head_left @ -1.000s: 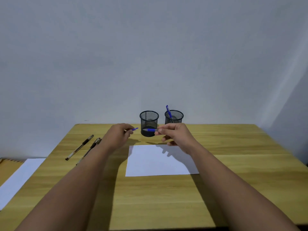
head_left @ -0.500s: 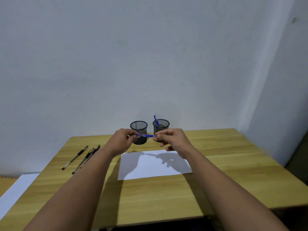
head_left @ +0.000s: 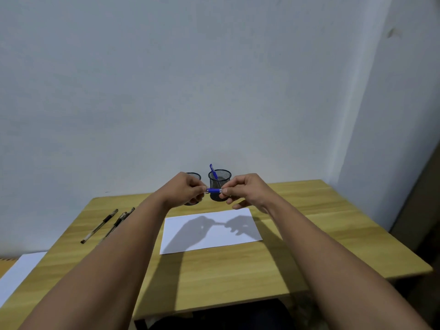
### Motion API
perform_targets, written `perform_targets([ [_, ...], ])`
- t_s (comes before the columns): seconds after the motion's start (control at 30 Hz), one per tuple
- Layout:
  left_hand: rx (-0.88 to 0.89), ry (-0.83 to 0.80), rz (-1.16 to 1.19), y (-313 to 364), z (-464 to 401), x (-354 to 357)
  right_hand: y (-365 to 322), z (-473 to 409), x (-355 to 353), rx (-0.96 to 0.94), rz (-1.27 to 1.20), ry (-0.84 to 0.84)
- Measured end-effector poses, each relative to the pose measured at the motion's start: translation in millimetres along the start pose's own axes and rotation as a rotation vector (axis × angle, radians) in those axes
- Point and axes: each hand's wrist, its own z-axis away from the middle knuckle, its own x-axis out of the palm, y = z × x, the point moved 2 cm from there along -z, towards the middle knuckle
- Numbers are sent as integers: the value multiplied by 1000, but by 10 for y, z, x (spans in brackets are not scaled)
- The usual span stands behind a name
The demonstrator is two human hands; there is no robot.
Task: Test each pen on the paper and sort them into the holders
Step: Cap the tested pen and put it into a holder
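Observation:
A blue pen (head_left: pixel 213 190) is held level in the air between both hands, above the far edge of the white paper (head_left: pixel 210 231). My left hand (head_left: pixel 184 189) pinches its left end, where the cap was a second ago. My right hand (head_left: pixel 245 190) pinches the right end. Behind them stand two black mesh holders: the left holder (head_left: pixel 195 175) is mostly hidden by my left hand, the right holder (head_left: pixel 220 177) has one blue pen (head_left: pixel 212 171) standing in it.
Three dark pens (head_left: pixel 100 225) (head_left: pixel 116 223) lie side by side at the table's left. Another white sheet (head_left: pixel 16 273) sits off the table's left edge. The wooden table (head_left: pixel 309 234) ends at the right near a wall corner.
My hands came together: the blue cap in my left hand met the pen in my right. The head rose and turned, so the table sits lower in view.

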Motion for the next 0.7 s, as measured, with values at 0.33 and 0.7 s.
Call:
perform_targets([
  [0.33,-64,380,-121,-89,-979,270,-115,-876,-504,-118,402,235],
  [0.7,-244,326,-802,-629,-1709,627,346,-1875,-383,-57,476,395],
])
